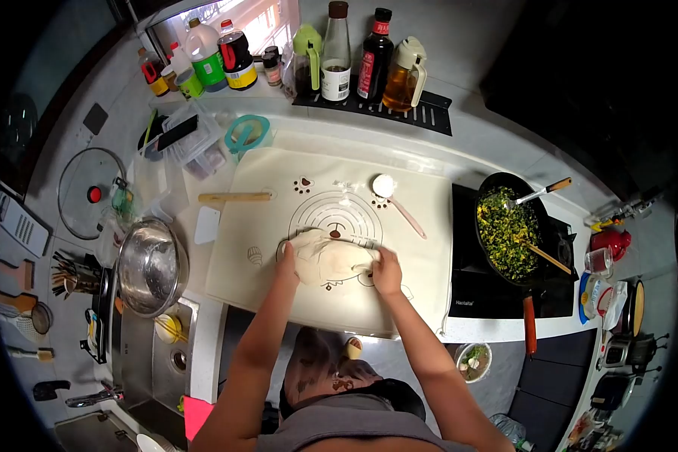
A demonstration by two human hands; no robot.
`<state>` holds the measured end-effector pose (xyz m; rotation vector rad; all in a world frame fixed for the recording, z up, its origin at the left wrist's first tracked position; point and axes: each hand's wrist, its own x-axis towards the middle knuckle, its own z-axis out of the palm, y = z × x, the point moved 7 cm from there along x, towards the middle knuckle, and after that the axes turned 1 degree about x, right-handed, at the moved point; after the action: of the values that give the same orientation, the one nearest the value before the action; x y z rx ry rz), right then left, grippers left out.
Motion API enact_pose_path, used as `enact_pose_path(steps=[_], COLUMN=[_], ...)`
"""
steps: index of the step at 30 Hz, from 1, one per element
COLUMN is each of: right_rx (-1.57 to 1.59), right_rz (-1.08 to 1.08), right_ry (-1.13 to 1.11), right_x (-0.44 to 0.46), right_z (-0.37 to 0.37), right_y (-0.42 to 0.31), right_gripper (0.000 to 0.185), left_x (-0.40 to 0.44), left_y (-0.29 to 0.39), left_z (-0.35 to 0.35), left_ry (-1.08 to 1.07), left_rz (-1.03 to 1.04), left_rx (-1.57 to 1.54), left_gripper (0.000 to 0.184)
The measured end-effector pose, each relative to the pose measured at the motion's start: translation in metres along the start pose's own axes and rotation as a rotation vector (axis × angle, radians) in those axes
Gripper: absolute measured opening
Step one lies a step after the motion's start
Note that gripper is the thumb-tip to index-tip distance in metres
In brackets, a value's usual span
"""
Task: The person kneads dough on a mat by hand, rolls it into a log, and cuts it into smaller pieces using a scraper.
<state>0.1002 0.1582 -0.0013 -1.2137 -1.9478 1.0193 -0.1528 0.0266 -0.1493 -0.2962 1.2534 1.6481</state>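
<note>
L fingers (287, 255) + R fingers (383, 265) clamped on dough (328, 258), 2 ends | mat (423, 271) below | cooktop (467, 256) mkd "Hantaitai"

Your counter (497, 329) is white, with most of the middle covered by a cream printed mat (399, 305); its near edge hangs slightly past the counter front. On the mat: wooden rolling pin (234, 197) at far left, pink-handled scoop (407, 218) of white powder at far right. Dough (328, 256) is over the centre; you can't tell how much of it rests on the mat. To your right, black cooktop (478, 305) set in the counter, pan (499, 180) on it. Left of the mat: white flat piece (207, 225), clear plastic boxes (162, 184). Teal container (247, 134) just behind the mat's far-left corner.
</note>
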Motion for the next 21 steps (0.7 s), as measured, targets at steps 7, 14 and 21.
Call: enact_pose_path(steps=[7, 14, 21], right_rx=[-0.333, 0.423, 0.249], right_rz=[-0.571, 0.018, 0.584], right_ry=[-0.396, -0.408, -0.451], right_x=[-0.032, -0.018, -0.019], right_z=[0.047, 0.078, 0.09], right_y=[-0.099, -0.076, -0.004], right_gripper=[0.069, 0.044, 0.04], left_x=[-0.103, -0.15, -0.051], left_y=[0.036, 0.085, 0.0], left_z=[0.06, 0.1, 0.077], left_ry=[0.022, 0.007, 0.178], left_rz=[-0.112, -0.047, -0.156], left_rx=[-0.186, -0.436, -0.23], left_gripper=[0.052, 0.022, 0.022])
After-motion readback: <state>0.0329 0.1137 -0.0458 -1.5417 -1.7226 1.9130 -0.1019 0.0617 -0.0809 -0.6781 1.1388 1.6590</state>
